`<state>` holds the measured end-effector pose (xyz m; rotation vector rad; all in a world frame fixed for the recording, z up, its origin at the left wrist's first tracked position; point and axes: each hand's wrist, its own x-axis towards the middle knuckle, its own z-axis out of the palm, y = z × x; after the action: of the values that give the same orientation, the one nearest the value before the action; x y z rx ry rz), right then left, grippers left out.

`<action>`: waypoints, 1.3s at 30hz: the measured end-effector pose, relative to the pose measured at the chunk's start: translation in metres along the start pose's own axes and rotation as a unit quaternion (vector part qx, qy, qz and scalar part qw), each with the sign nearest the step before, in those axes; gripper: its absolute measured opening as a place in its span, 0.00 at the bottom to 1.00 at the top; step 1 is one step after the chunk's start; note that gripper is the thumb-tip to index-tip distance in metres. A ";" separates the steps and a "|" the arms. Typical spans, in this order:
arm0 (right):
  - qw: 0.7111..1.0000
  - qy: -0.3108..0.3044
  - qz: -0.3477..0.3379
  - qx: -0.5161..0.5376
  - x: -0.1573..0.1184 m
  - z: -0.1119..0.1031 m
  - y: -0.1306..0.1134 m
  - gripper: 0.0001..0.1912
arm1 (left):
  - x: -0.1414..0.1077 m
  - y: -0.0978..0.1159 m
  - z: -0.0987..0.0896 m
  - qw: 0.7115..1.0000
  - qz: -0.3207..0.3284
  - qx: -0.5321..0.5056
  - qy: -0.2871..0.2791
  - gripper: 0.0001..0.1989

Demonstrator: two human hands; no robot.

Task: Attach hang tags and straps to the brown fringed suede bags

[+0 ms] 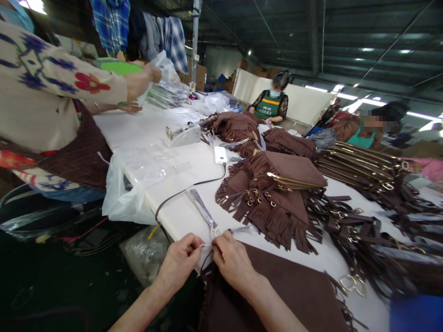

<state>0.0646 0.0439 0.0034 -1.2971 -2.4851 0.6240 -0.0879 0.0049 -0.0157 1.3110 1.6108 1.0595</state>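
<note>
At the near table edge my left hand is closed in a pinch, with a thin pale bit at its fingertips that is too small to name. Just beside it, my right hand is closed on the end of a strap in clear plastic wrap, which stretches away over the white tabletop. A thin dark cord loops down below the fingers. Under my right wrist lies a dark brown suede bag, with fringe showing along its sides. My fingers hide the exact grip.
Fringed brown bags are piled ahead, with brown straps and stacked zipped bags at the right. A white power bank trails a black cable. A tape dispenser stands farther back. Co-workers are at the left and far side.
</note>
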 end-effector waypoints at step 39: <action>0.994 0.065 0.050 0.079 -0.015 -0.011 0.001 0.07 | 0.012 0.030 0.016 0.927 -0.158 -0.333 -0.067 0.06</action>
<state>0.0787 0.0345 0.0121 -1.3618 -2.2302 0.7184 -0.0651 0.0218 0.0057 0.6271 1.1486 1.1419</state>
